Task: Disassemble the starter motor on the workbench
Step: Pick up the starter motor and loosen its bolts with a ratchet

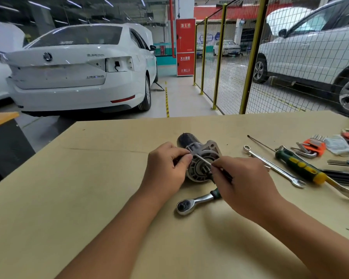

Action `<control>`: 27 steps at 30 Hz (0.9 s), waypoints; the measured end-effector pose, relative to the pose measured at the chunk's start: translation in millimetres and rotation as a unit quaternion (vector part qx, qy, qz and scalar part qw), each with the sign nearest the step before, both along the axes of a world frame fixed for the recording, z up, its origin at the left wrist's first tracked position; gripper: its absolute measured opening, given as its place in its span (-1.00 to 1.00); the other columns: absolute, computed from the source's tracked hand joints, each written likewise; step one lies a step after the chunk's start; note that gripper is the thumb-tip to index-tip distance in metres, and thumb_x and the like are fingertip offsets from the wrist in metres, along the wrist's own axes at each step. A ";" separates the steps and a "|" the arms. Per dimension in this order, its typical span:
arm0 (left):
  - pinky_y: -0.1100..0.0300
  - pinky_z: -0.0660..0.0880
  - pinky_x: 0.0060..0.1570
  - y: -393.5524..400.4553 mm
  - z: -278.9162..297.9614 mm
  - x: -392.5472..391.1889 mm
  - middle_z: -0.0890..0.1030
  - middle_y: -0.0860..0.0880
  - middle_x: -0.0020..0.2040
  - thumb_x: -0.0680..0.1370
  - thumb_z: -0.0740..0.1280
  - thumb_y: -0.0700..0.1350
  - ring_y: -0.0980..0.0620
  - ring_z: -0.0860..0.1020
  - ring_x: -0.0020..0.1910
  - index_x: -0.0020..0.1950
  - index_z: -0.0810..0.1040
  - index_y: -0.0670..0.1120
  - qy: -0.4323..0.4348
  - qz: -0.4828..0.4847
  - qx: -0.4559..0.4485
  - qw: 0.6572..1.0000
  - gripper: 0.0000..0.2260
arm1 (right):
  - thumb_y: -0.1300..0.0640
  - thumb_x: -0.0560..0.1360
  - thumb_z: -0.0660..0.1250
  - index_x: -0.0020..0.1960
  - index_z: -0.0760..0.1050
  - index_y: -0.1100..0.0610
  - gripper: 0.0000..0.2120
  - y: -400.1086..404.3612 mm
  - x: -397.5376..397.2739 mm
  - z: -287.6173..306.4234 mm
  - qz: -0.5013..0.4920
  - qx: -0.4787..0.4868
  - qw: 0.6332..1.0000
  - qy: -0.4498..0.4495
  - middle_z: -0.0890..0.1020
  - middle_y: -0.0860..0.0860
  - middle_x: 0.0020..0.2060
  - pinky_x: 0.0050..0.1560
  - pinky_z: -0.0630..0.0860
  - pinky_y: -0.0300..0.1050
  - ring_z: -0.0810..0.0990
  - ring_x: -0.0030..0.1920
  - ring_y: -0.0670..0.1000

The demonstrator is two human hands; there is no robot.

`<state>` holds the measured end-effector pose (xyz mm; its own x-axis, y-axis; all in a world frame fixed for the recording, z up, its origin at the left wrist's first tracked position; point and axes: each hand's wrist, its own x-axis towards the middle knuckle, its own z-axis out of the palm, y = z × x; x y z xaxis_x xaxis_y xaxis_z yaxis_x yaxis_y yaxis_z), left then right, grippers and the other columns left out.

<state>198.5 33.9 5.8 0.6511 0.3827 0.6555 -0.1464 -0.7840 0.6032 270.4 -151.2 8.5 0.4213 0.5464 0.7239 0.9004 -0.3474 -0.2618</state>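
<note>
2 bare forearms reach in. The left hand (167, 168) and right hand (244, 182) each pinch a thin rod across the motor (199, 158), mid-tabletop (89, 178), its long axis running away leftward, open face nearest.

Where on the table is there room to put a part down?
Left of the left hand the tan workbench lies bare, also near its front edge. Right of the grey starter motor it's crowded: silver spanner, green-yellow screwdriver, orange hex keys.
</note>
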 end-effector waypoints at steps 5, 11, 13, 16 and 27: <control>0.17 0.45 -0.30 -14.9 -2.9 1.1 0.53 -0.02 -0.28 0.53 0.50 -0.21 0.03 0.51 -0.34 -0.03 0.75 -0.11 -0.014 0.014 0.031 0.999 -0.94 | 0.21 0.50 0.40 -0.23 0.60 0.17 -0.87 -2.4 1.2 -3.3 -0.004 0.009 1.000 0.027 0.57 0.03 -0.47 -0.45 0.48 0.01 0.49 -0.48 0.08; 0.28 0.42 -0.30 -13.9 -0.2 -0.2 0.50 0.05 -0.30 0.50 0.50 -0.19 0.08 0.49 -0.33 0.02 0.76 -0.08 -0.009 -0.001 0.033 0.999 -0.88 | 0.15 0.49 0.36 -0.22 0.62 0.11 -0.87 -1.7 -0.3 1.6 0.000 0.019 0.996 0.092 0.58 -0.05 -0.46 -0.43 0.49 -0.03 0.52 -0.46 -0.02; 0.18 0.49 -0.25 -11.4 1.4 -0.7 0.50 0.07 -0.28 0.48 0.48 -0.11 0.08 0.50 -0.28 0.02 0.76 -0.06 0.008 -0.010 0.033 0.999 -0.86 | 0.21 0.49 0.40 -0.24 0.63 0.05 -0.85 0.2 0.9 3.5 0.007 0.045 0.985 0.164 0.56 -0.07 -0.48 -0.43 0.44 -0.18 0.50 -0.46 -0.08; -0.01 0.51 -0.07 -10.2 5.0 0.1 0.54 0.08 -0.22 0.43 0.44 0.01 -0.03 0.49 -0.07 -0.01 0.77 -0.01 0.033 0.024 0.046 0.998 -0.80 | 0.23 0.49 0.43 -0.29 0.66 0.03 -0.79 2.8 2.2 7.4 0.014 0.092 0.943 0.320 0.60 0.01 -0.45 -0.47 0.30 -0.31 0.42 -0.49 -0.15; 0.57 0.35 0.15 -8.9 -3.1 2.5 0.61 0.18 0.16 0.54 0.49 -0.06 0.36 0.53 0.17 0.20 0.73 0.05 0.064 -0.019 -0.038 0.997 -0.76 | 0.20 0.50 0.42 -0.32 0.61 -0.01 -0.76 6.8 -1.7 10.7 -0.032 0.047 0.957 0.285 0.58 -0.14 -0.44 -0.44 0.36 -0.35 0.47 -0.46 -0.17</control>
<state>201.1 25.0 2.7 0.7420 0.4016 0.5368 -0.0939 -0.7305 0.6764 268.7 -144.4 19.2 0.7922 0.4503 0.4119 0.5804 -0.3474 -0.7365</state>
